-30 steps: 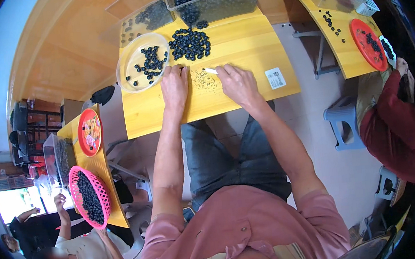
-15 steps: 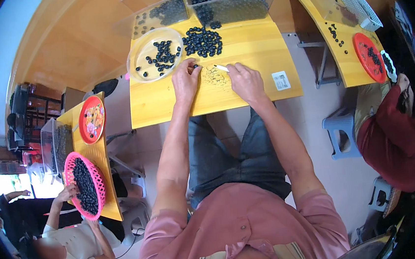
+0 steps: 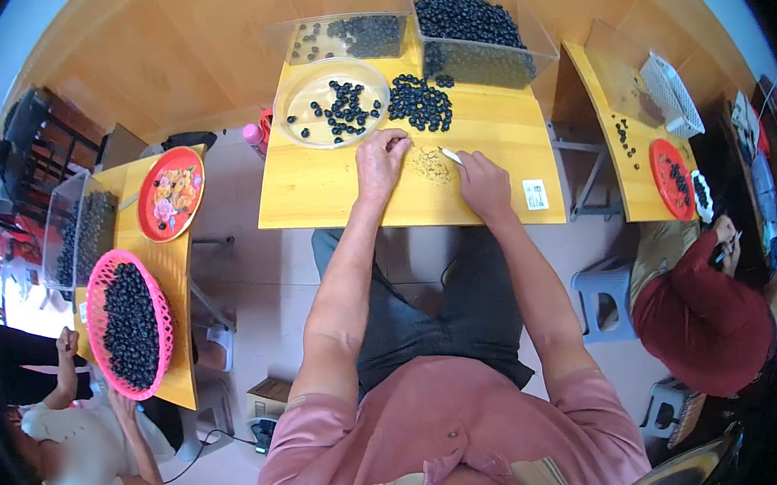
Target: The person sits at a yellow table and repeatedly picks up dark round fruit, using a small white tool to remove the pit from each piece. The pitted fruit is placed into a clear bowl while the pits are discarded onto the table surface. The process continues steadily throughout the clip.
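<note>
My left hand [image 3: 380, 167] is closed in a pinch over the yellow table [image 3: 310, 194]. A small black ball, like a bead or berry, sits mostly hidden at its fingertips. My right hand [image 3: 485, 181] grips a short tool with a white end [image 3: 451, 156], like a small knife or pen; the rest lies inside the fingers. Between the hands, dark crumbs [image 3: 433, 166] are scattered on the wood. Beyond them lies a loose patch of black balls [image 3: 421, 103]. A round clear tray [image 3: 281, 113] holding more balls stands just past my left hand.
Two clear bins, one heaped with black balls [image 3: 471, 23], stand at the table's far edge. A white label [image 3: 535, 195] is at the right. People work at side tables, with a pink basket [image 3: 92, 315] and red trays [image 3: 148, 217] on the left, blue stool [image 3: 603, 302] right.
The whole view has shifted, so the table sits lower and farther right. Both hands stay close to the crumbs, still closed. The black ball at my left fingertips shows less than before.
</note>
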Motion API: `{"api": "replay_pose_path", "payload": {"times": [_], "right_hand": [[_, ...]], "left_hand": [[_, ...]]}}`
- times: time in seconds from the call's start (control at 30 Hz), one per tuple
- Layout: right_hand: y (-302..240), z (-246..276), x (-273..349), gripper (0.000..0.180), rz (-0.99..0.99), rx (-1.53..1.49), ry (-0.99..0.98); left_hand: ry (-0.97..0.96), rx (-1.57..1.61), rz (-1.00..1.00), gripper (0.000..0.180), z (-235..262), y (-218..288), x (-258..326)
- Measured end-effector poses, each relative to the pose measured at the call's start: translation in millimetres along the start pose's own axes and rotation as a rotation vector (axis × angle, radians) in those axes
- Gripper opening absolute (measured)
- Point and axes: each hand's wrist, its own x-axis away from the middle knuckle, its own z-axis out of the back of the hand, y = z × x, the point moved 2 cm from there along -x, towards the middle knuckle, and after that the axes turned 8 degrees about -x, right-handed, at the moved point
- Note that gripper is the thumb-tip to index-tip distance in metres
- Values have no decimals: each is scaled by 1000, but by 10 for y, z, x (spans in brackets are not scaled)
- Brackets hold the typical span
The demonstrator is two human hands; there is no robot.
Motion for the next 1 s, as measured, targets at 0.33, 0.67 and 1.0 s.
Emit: {"api": "replay_pose_path", "payload": {"times": [0.33,0.67,1.0], "right_hand": [[-90,106,-56,16,1,-8,-4],[-111,97,-45,20,-45,-20,-19],[-155,133,-73,19,-3,-42,-39]], "left_hand": [[-39,185,32,14,-44,-17,50],[-95,148,11,15,-26,20,66],[-178,20,97,16,18,104,-32]]}}
